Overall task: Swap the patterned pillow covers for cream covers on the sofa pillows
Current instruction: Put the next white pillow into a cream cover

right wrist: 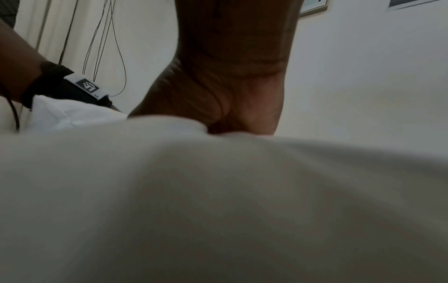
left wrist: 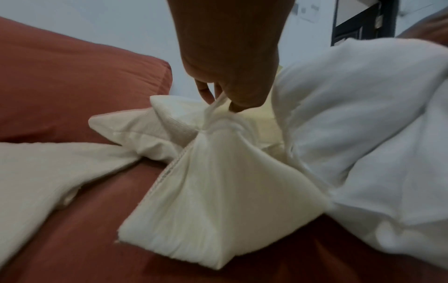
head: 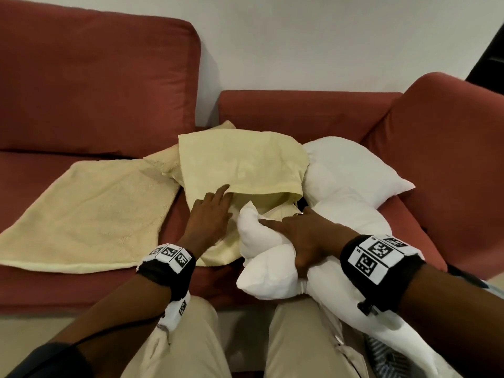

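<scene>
Nearest, the right hand [head: 297, 236] squeezes the soft white pillow insert [head: 275, 268], bunched at the red fabric sofa's [head: 95, 77] seat edge. The left hand [left wrist: 227, 80] pinches the limp cream cloth cover's [head: 240, 162] hem. Light, squashy: I'd grip corners, feed them in.

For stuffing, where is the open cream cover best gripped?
Judging by its pose: at the upper hem of its mouth, from the near side. The mouth gapes toward the person, and the left hand already pinches that edge beside the white pillow.
</scene>
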Demonstrator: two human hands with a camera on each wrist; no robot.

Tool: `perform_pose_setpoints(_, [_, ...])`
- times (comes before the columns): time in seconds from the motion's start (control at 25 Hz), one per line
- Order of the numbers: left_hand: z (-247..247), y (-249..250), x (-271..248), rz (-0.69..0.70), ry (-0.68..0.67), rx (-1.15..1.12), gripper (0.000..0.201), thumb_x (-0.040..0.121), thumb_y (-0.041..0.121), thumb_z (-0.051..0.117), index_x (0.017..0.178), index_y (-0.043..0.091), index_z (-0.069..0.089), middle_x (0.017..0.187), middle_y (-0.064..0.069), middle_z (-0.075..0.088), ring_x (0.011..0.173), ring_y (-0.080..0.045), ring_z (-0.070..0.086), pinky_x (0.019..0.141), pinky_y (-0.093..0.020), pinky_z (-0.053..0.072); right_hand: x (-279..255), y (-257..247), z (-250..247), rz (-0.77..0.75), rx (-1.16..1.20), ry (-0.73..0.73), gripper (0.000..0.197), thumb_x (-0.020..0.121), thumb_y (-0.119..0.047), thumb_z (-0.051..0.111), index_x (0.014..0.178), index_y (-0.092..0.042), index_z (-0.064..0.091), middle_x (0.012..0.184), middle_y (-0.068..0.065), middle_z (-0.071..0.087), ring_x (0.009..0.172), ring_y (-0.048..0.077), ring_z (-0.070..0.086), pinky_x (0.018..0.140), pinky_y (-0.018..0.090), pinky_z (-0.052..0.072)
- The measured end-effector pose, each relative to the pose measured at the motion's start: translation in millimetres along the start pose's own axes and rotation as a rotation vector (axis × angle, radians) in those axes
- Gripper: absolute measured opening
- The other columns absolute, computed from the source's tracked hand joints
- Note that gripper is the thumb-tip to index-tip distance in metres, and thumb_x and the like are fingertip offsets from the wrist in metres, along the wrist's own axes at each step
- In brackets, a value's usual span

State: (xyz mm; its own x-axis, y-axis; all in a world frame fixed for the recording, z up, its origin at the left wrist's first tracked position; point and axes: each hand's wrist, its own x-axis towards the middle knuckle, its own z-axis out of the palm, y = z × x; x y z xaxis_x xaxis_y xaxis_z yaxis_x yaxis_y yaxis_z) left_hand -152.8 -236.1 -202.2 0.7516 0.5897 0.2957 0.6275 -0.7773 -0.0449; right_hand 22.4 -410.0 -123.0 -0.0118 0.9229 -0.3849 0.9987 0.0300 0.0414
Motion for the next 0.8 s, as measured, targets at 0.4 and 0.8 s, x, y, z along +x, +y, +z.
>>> perform_pose_setpoints(0.4, [-102.9, 25.7, -23.5, 0.116, 0.061, -0.051, 0.064, 0.065, -0.006, 0.056, 0.125, 0.014, 0.047, 0.163, 0.007, -0.001, 0.077, -0.02, 0.05, 0.042, -0.031, 0.038, 13.0, 10.6, -38.7, 0.473, 0.629, 0.456, 0.097, 0.055, -0.059, 0.076, 0.135, -0.022, 0.037, 0.125, 0.005, 0.061, 0.117, 0.032, 0.055, 0.096, 0.046, 0.037])
perform_pose_setpoints(0.8, [-187.2, 107.4, -41.9, 0.16, 0.093, -0.236, 0.092, 0.074, 0.012, 0.069, 0.149, 0.026, 0.018, 0.156, 0.02, -0.026, 0.059, -0.014, 0.044, 0.046, -0.031, 0.048, -51.1, -20.6, -78.2, 0.72, 0.432, 0.298, 0.123, 0.062, -0.075, 0.065, 0.152, -0.011, 0.009, 0.142, 0.005, 0.049, 0.13, 0.029, 0.047, 0.11, 0.048, 0.03])
